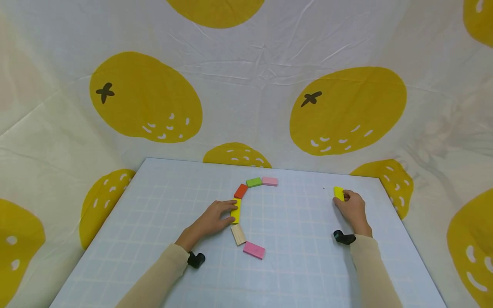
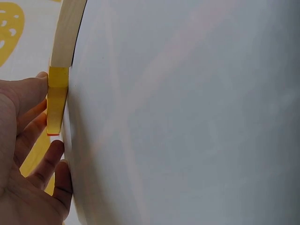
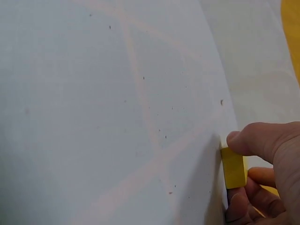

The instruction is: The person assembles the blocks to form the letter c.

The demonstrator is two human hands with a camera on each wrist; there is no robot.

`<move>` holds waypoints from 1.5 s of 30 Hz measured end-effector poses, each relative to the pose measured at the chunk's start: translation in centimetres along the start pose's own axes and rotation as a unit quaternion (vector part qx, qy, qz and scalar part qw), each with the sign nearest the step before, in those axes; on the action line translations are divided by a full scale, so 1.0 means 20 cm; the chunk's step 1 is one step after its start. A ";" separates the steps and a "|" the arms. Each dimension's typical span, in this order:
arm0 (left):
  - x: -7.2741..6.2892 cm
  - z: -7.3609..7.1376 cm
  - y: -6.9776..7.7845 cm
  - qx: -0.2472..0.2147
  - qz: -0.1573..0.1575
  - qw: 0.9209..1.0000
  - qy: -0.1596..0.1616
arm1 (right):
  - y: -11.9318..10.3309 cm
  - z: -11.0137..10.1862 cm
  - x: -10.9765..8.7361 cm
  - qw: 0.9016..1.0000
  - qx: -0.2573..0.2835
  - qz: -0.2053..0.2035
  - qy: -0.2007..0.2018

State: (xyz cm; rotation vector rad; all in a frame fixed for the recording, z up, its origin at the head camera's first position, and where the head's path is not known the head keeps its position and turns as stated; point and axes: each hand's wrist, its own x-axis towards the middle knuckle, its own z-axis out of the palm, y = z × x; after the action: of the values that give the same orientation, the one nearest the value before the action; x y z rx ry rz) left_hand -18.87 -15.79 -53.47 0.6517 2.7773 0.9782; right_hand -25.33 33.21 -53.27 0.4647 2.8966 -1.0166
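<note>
Several flat rectangular blocks lie end to end in a curved line. My left hand (image 1: 211, 219) pinches the yellow block (image 1: 236, 211) in the middle of that curve, thumb on its near part and fingers toward its far end. In the left wrist view, the thumb presses this yellow block (image 2: 57, 101) beside a wooden block (image 2: 68, 33). Far to the right, my right hand (image 1: 353, 208) holds another yellow block (image 1: 338, 193) between thumb and fingers, low over the table. The right wrist view shows the thumb on top of this block (image 3: 234, 168).
Beyond the left hand lie a red block (image 1: 241, 191), a green block (image 1: 254, 182) and a light pink block (image 1: 270, 181). Nearer are a plain wooden block (image 1: 238, 235) and a pink block (image 1: 254, 250). Patterned cloth (image 1: 246, 85) rises behind the pale gridded table (image 1: 292, 265).
</note>
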 end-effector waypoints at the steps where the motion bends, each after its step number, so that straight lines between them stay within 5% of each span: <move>1: 0.00 0.00 0.00 -0.001 -0.001 1.000 -0.001 | 0.00 0.00 0.00 1.000 0.000 -0.002 0.001; 23: -0.01 -0.01 0.02 0.002 -0.014 1.000 -0.003 | -0.02 0.01 -0.10 0.997 0.017 -0.068 -0.012; 45: 0.00 0.00 -0.01 0.003 -0.010 1.000 -0.010 | -0.18 0.13 -0.37 0.988 -0.008 -0.147 -0.055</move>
State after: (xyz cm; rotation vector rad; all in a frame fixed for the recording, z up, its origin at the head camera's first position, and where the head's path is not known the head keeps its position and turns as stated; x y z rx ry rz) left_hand -18.92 -15.92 -53.52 0.6299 2.7653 0.9553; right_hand -19.48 26.98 -52.07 -0.0226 2.9262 -1.0107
